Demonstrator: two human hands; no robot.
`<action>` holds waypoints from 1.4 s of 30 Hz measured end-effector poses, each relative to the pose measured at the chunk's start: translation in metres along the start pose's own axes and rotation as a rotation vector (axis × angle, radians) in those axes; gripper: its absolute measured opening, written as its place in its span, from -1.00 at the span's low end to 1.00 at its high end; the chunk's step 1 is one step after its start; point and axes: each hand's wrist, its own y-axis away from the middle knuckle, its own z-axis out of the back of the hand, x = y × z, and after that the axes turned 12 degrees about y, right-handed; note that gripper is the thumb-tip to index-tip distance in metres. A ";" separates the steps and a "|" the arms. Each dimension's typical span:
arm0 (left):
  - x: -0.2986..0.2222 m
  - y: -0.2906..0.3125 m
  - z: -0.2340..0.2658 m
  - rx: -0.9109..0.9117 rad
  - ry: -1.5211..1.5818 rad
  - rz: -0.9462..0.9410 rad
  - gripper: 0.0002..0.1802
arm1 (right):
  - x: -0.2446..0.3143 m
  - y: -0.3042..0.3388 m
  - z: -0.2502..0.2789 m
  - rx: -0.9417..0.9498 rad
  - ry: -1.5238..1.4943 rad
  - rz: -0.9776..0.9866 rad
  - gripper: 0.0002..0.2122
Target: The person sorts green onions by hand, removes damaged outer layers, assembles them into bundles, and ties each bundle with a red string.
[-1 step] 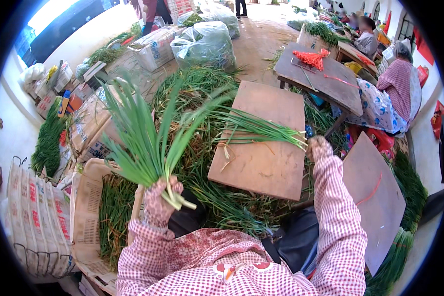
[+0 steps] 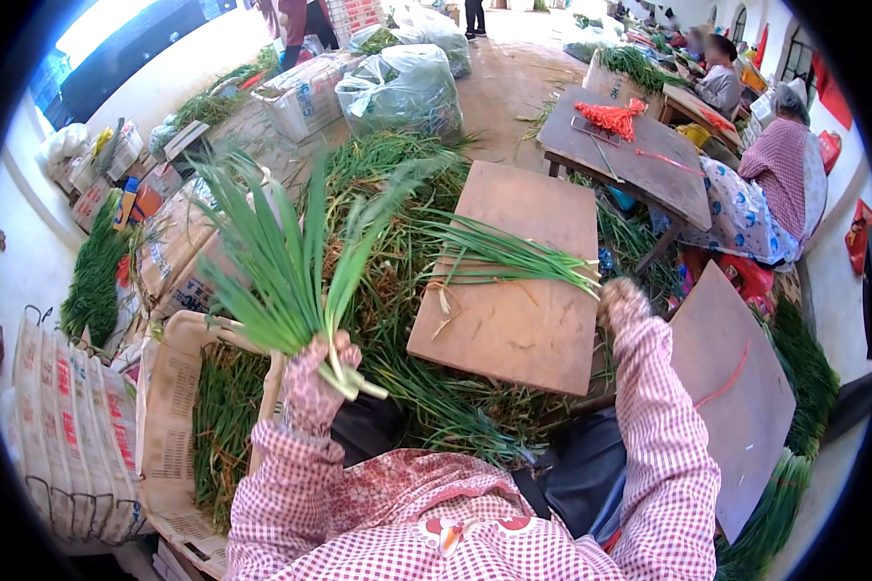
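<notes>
My left hand (image 2: 317, 380), in a patterned glove, is closed round the pale lower stems of a bunch of chives (image 2: 295, 261). Its long green leaves fan upward, blurred at the tips. Ahead of me a brown board (image 2: 513, 334) carries a smaller, loose bundle of chives (image 2: 513, 254), leaves to the left and pale ends to the right. Beside those ends, at the board's right edge, is my gloved right hand (image 2: 624, 302). Its fingers look curled together; whatever they may hold is hidden.
A heap of loose greens (image 2: 378, 194) surrounds the board. At left stands a crate (image 2: 170, 387) filled with chives. A second board (image 2: 741, 387) leans at right, with a small table (image 2: 639, 160) bearing red ties (image 2: 612, 118) beyond. Other people sit at the far right.
My right hand has shifted slightly toward me, a little away from the stem ends. The leaves of the held bunch have swayed; my left hand stays closed on it.
</notes>
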 end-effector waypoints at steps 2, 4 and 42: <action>0.003 -0.030 -0.013 0.146 0.115 0.024 -0.78 | 0.043 0.068 -0.018 0.473 0.254 -0.120 -0.71; 0.023 -0.052 -0.024 0.083 0.165 0.007 -0.82 | 0.084 0.113 -0.033 0.847 0.580 -0.144 -0.52; 0.172 0.051 0.023 0.202 -0.629 0.583 -0.59 | 0.037 0.157 -0.148 0.540 -0.614 -0.498 -0.61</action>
